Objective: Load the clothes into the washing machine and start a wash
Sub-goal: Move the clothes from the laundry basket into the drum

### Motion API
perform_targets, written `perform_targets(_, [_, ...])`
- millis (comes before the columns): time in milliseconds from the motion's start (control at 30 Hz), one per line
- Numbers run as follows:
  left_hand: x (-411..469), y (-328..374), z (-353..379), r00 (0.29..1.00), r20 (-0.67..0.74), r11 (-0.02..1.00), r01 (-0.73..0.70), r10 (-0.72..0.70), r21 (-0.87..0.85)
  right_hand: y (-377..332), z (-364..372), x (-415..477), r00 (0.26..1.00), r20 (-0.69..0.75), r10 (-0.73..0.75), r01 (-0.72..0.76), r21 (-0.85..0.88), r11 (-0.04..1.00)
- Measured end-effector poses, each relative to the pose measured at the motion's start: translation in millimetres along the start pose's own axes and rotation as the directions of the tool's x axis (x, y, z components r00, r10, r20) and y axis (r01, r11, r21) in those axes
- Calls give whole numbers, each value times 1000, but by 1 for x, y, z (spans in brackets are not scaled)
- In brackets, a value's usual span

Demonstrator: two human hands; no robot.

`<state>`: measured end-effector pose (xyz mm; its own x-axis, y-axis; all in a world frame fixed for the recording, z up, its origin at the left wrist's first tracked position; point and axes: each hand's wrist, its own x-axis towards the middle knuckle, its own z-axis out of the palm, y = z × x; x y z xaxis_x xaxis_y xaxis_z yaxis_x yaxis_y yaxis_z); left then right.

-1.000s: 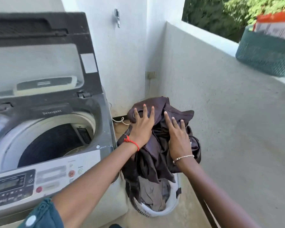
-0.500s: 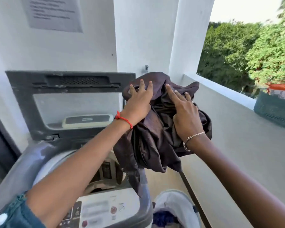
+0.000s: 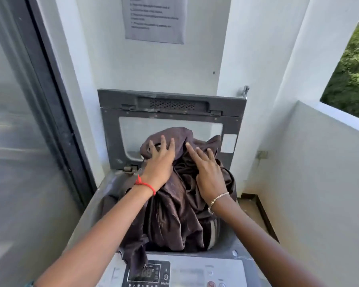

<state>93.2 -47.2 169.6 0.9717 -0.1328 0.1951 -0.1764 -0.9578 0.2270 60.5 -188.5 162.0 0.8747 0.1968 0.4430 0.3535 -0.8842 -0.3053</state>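
Over the open mouth of the washing machine (image 3: 87,220) a bundle of dark brown clothes (image 3: 174,216) sits heaped, most of it above the tub opening, with the raised lid (image 3: 110,129) standing upright behind. The left hand (image 3: 159,162), marked by a red wrist thread, lies on the upper left of the heap with fingers spread and bent into the cloth; the right hand (image 3: 208,172), wearing a chain bracelet, rests palm-down on the upper right, fingers extended and slightly parted. Neither hand pinches a fold; both appear to press the mass from above. One trailing corner drapes forward over the rim onto the control panel (image 3: 187,274), reaching the display. The fabric looks thin, sheeny and limp, so it should be light, slide easily and collapse wherever it is unsupported. Gathering it by the bulk from the sides, rather than by a single edge, seems the surest hold, and the loose corner probably needs tucking in before the lid can close.
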Motion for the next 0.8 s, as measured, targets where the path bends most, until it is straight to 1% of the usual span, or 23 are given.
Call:
perform_targets(100, [-6,-26,42,993,101,998,55,-58,33,2,51,-6,992,120,28,-27,-10,1000])
perform_targets(167, [-6,-39,65,988,129,994,72,-82,79,5,75,-8,981,190,52,-47,-29,998])
perform_targets(333, [-2,-55,105,977,181,988,88,-110,127,15,115,-7,954,287,84,-64,-78,995])
perform_targets(433, [-6,-62,125,960,242,979,94,-137,181,22,135,-13,926,366,97,-60,-111,992])
perform_targets(467, [-8,-63,131,947,285,976,96,-150,196,25,141,-16,909,402,105,-61,-121,991])
perform_targets(533, [-14,-67,143,896,405,974,105,-180,201,30,152,-25,860,492,133,-73,-138,988])
perform_targets(633, [-23,-69,155,816,543,970,85,-199,227,43,169,-42,751,637,176,-77,-180,981])
perform_targets(700, [-24,-65,157,805,567,974,58,-176,221,50,174,-50,690,692,212,-109,-189,976])
perform_targets(733, [-22,-62,156,811,562,976,47,-161,212,53,174,-52,673,704,225,-133,-184,974])
perform_targets(800, [-16,-53,153,834,538,982,21,-120,187,57,168,-51,682,692,235,-168,-164,972])
